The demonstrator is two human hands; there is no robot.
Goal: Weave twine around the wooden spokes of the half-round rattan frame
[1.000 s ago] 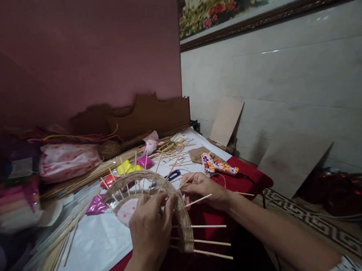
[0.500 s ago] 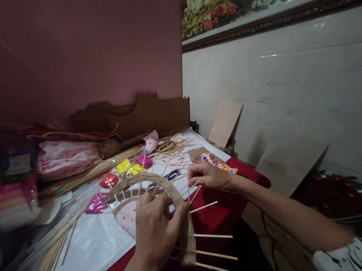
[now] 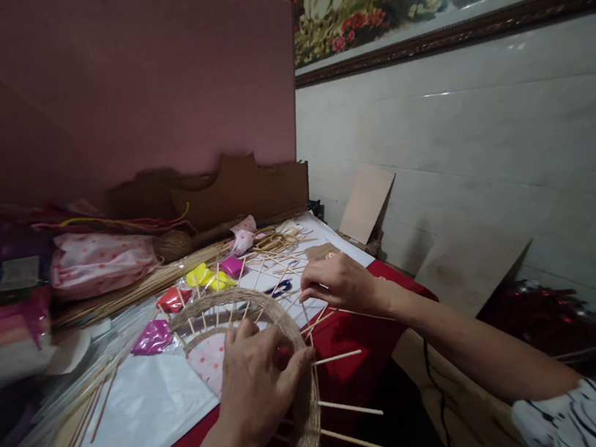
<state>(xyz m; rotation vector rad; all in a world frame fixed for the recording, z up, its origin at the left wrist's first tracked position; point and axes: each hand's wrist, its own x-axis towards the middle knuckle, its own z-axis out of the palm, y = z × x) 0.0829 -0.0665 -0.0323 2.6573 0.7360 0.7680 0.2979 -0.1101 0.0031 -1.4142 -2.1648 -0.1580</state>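
Note:
A half-woven round basket frame (image 3: 285, 329) of brown twine with thin wooden sticks poking out stands over the table's front edge. My left hand (image 3: 259, 381) is closed on its twine rim, fingers inside and thumb pressing on the rim. My right hand (image 3: 340, 284) sits just right of the frame, fingers pinched together on something I cannot make out, likely a strand of twine (image 3: 366, 313) that trails off towards my wrist. Several bare sticks (image 3: 346, 409) jut out to the right below both hands.
White paper (image 3: 147, 415) covers a red cloth (image 3: 359, 341). Behind lie bundles of sticks (image 3: 135, 291), coloured packets (image 3: 200, 276), a twine ball (image 3: 172, 245), a pink spotted bag (image 3: 100, 259), scissors (image 3: 278, 288) and brown cardboard (image 3: 238, 191). Cardboard sheets (image 3: 367, 203) lean on the tiled wall.
My right hand has lifted from beside the rim and moved up and away, drawing its arm higher. My left hand has shifted its grip a little along the rim.

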